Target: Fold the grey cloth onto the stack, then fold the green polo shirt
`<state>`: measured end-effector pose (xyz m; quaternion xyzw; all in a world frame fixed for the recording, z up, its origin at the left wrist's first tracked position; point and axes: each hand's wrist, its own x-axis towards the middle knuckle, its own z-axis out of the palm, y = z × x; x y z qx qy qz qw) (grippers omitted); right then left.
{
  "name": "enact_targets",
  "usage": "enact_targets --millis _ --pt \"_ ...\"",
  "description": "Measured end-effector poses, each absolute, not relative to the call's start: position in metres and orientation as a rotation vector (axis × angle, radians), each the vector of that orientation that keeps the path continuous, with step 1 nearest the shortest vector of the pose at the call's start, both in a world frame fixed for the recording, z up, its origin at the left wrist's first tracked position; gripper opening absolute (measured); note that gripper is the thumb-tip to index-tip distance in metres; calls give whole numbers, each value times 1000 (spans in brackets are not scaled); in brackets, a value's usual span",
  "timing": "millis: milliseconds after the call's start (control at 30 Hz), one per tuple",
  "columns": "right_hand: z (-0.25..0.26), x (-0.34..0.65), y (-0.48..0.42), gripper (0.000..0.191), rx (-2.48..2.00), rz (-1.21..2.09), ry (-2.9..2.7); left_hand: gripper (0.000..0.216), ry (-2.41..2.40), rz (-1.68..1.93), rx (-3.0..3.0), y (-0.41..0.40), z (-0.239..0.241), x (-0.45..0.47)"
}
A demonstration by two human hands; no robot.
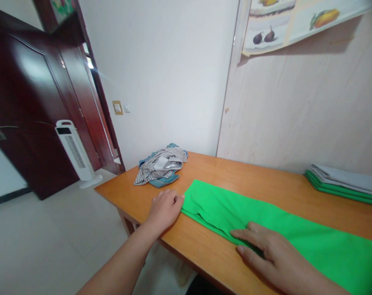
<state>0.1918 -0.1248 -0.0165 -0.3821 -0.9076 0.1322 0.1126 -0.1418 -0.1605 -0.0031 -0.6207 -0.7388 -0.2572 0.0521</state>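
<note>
A bright green garment (pixel 265 221) lies stretched out along the wooden table (pixel 250 176), folded lengthwise into a long strip. My left hand (pixel 165 208) is at its left end, fingers curled and pinching the edge of the cloth. My right hand (pixel 270 250) lies flat on the near edge of the green garment, fingers stretched out and pressing it down.
A crumpled pile of striped and blue clothes (pixel 161 166) sits at the table's far left corner. A stack of folded grey and green cloth (pixel 345 182) lies at the right against the wall. A white tower fan (pixel 77 153) stands by a dark wooden door (pixel 29 106).
</note>
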Motion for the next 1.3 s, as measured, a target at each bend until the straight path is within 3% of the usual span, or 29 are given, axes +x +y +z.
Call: enact_targets --millis 167,300,533,600,667,867,1100,1300 --pt "-11 190 -125 47 -1089 426 -2675 44 -2371 -724 -1826 -160 -1 -137" --pt "-7 189 -126 45 -1077 447 -2661 31 -2324 -814 -1853 -158 -4 -138" --pt "-8 189 -125 46 -1077 453 -2658 23 -2349 -1900 -1718 -149 -3 -138" --pt "-9 190 -125 46 -1076 465 -2653 16 -2352 -2018 -1736 -148 -3 -139" --pt "-8 190 -124 46 -1074 472 -2654 14 -2421 -1870 -1753 -149 -4 -141" --pt "-6 189 -125 45 -1063 484 -2662 13 -2458 -822 -1787 -162 -1 -145" --pt "1 187 -128 42 -1063 458 -2691 16 -2022 -840 -1917 -146 21 -120" --pt "2 187 -128 40 -1050 437 -2703 42 -1784 -705 -2432 -115 13 -102"
